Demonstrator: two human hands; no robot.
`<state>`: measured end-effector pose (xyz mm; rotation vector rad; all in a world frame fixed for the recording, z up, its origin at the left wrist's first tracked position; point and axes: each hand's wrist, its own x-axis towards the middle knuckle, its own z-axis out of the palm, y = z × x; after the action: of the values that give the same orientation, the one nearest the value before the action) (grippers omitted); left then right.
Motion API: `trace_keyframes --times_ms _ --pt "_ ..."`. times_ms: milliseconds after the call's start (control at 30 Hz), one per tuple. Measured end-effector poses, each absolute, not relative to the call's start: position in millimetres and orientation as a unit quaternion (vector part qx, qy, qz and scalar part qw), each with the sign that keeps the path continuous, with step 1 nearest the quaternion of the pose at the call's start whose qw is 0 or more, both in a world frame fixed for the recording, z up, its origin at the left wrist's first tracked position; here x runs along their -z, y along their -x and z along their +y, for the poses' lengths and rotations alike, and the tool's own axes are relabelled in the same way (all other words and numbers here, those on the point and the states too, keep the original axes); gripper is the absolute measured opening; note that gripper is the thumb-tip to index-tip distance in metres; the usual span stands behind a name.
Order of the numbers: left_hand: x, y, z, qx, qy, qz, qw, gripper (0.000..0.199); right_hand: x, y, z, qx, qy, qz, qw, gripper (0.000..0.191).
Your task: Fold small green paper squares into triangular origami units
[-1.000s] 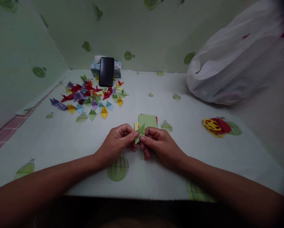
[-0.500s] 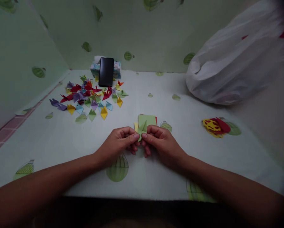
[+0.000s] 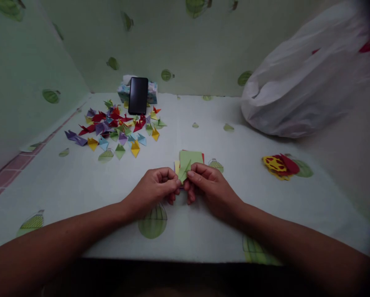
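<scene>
Folded lt-green paper pc is up btwn both hands, nr the front-ctr of the table, pointed end up and tilted to the R. L hand: thumb + forefinger pinched on its lower L edge. R hand: thumb + fingers clamped on its R side, other fingers curled under. Just behind/below, partly hidden by it: stack of paper squares, green on top, red + yellow edges showing. Farther back L, pile of folded paper pcs, multi-col (red, purple, blue, yellow, green, orange). Behind pile, dark-screen phone leans upright vs tissue box. Far R: yellow/red cutouts lying flat-ish; behind them, big white plastic bag.
</scene>
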<state>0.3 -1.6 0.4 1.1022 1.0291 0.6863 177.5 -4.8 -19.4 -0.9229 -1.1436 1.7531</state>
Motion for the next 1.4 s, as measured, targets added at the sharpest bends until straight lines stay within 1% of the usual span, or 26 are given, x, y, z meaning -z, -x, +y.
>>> trace_keyframes --times_ms 467,600,800,1033,1167,1300,1400 --pt "0.9 0.9 -1.1 -0.295 -0.494 0.447 0.685 0.017 19.9 -178.5 -3.1 -0.672 0.386 -0.467 0.426 0.028" --pt "0.9 0.4 -1.0 -0.300 -0.497 0.456 0.675 0.016 18.6 -178.0 -3.9 -0.678 0.385 -0.467 0.418 0.028" --pt "1.0 1.1 -0.8 -0.296 -0.513 0.445 0.672 0.020 18.9 -177.9 -4.8 -0.681 0.380 -0.467 0.417 0.029" --pt "2.8 2.6 0.8 -0.325 -0.534 0.434 0.649 0.023 16.4 -177.4 -8.5 -0.687 0.376 -0.504 0.365 0.029" --pt "3.6 2.9 1.2 -0.333 -0.546 0.433 0.635 0.024 16.4 -177.2 -9.5 -0.679 0.380 -0.519 0.353 0.030" --pt "2.4 3.4 0.7 -0.350 -0.546 0.429 0.629 0.022 18.4 -177.4 -8.0 -0.674 0.369 -0.523 0.369 0.036" --pt "2.9 3.4 1.3 -0.361 -0.526 0.420 0.645 0.020 18.8 -178.2 -6.8 -0.682 0.349 -0.514 0.385 0.033"
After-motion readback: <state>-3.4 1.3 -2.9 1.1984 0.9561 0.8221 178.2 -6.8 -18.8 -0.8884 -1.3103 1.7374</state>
